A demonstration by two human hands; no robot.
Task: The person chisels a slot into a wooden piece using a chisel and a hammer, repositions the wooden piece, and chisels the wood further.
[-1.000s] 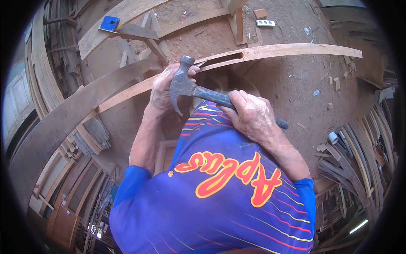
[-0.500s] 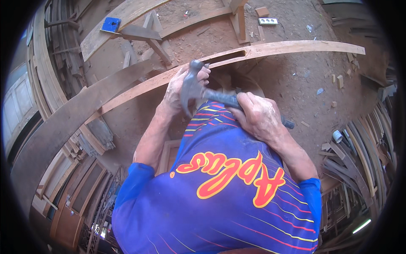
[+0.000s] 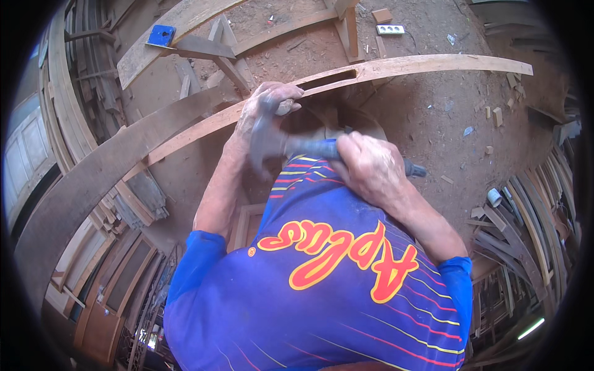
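Observation:
My right hand [image 3: 374,166] is wrapped round the dark handle of a claw hammer [image 3: 312,148]. The hammer lies crosswise in front of my lap, its grey head to the left and blurred by motion. Behind the head my left hand [image 3: 279,92] is closed at the edge of a long, pale, slightly curved wooden beam [image 3: 433,66], by the left end of a long slot cut into it. A rounded end of something shows between the left fingers, but the hammer head partly covers it and its kind cannot be made out.
A wide dark plank [image 3: 124,157] curves along the left. Beyond the beam stands a wooden trestle [image 3: 349,37], with a blue block [image 3: 161,35] on a board. A white power strip [image 3: 390,29] and wood scraps [image 3: 497,117] lie on the ground. Stacked timber [image 3: 526,222] lines the right.
The hammer head has shifted left and slightly down, with my right hand following a little to the left. My left hand has moved slightly, still at the slot's left end.

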